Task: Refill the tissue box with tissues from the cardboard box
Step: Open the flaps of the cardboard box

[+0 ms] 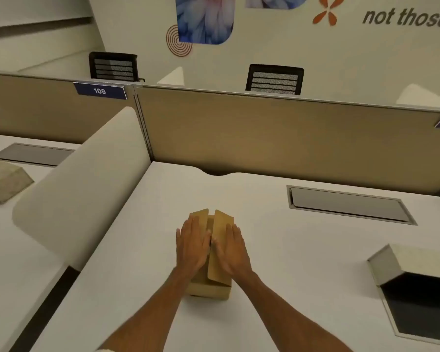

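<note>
A small brown cardboard box (208,290) stands on the white desk in front of me. Its two top flaps (222,222) are nearly closed, with a narrow gap between them. My left hand (192,246) lies flat, palm down, on the left flap. On the right flap my right hand (233,252) lies flat in the same way. What the box contains is hidden. A grey hexagonal tissue box (391,265) lies at the right edge with its dark, open inside facing me.
A tan partition (264,133) closes the desk's far side. A white rounded divider (87,184) stands to the left. Beyond the divider, another grey tissue box (8,181) sits on the neighbouring desk. A metal cable hatch (348,204) is set into the desktop at the back right.
</note>
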`<state>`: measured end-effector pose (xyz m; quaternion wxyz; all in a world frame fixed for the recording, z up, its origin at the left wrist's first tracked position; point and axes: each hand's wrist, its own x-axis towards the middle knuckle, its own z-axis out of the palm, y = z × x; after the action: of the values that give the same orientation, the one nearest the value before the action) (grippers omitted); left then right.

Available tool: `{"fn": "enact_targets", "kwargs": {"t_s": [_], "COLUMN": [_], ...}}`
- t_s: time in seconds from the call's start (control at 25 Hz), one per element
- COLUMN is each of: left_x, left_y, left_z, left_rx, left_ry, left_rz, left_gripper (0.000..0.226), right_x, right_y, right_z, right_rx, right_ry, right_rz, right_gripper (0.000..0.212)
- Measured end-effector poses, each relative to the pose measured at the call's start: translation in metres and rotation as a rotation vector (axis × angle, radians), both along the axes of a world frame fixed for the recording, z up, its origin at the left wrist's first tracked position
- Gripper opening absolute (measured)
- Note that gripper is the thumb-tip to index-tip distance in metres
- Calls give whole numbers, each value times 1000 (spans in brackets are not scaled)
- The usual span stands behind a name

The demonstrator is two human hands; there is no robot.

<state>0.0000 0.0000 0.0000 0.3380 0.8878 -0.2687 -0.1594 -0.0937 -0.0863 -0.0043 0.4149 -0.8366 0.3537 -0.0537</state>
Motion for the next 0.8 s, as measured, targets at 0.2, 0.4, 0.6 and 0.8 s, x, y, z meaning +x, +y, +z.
{"fn": "enact_targets", "kwargs": {"t_s": [0.2, 0.4, 0.6, 0.8], "left_x": [14, 17, 24, 68], "left_y": [-1, -1, 4, 33], "left_z": [-15, -24, -18, -4], "left_rx": [-67, -36, 8, -287], "left_ry": [293, 257, 205, 223], "left_rz": [92, 91, 66, -101], "left_gripper": [74, 77, 74, 39], "right_x": [21, 24, 20, -16], "right_y": [8, 7, -1, -44], "right_z": [-11, -18, -14, -7], "right_rx": [81, -21, 33, 159], "right_ry": [-3, 6, -89, -331], "right_rz": [-25, -60, -95, -268], "right_gripper": [74, 70, 60, 32]}}
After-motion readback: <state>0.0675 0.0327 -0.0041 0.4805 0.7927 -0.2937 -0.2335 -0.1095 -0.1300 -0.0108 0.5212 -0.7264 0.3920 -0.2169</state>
